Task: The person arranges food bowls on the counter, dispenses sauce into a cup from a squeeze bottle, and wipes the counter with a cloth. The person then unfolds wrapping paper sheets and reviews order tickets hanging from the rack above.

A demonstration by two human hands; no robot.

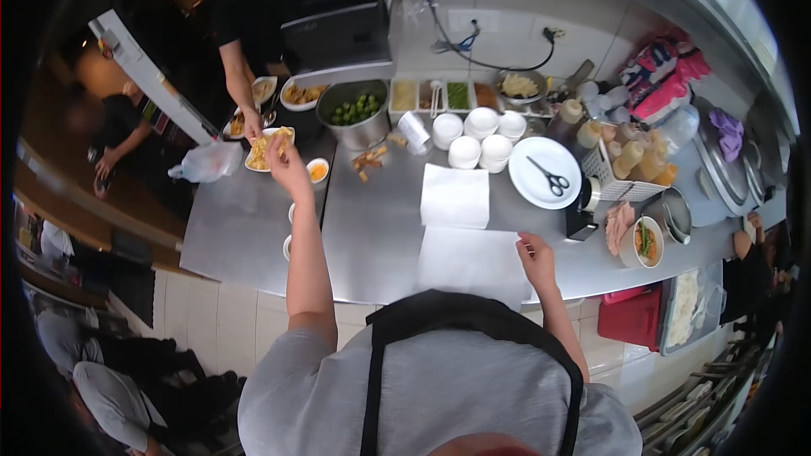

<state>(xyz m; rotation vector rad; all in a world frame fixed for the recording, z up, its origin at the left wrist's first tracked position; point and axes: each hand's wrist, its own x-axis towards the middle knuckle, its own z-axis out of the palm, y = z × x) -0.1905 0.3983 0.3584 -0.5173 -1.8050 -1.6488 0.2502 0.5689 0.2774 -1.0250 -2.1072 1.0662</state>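
Note:
My left hand [289,171] reaches out over a white dish [255,167] of golden fried food [263,150]. Its fingers are bent together at the food; whether a piece is between them cannot be made out. A co-worker's hand [253,123] is at the far side of the same dish. Close to my body, my right hand [537,263] has its fingers closed at the upper right corner of a white paper sheet [469,257] lying on the steel counter [372,245]. Another white sheet [454,196] lies just beyond it.
A small cup [318,171] stands beside the dish. Farther back are a steel pot [346,131] of green vegetables and stacked white bowls [465,152]. Black scissors [549,177] rest on a white plate [528,194]. At right are a bottle basket [629,190] and a filled bowl [644,245].

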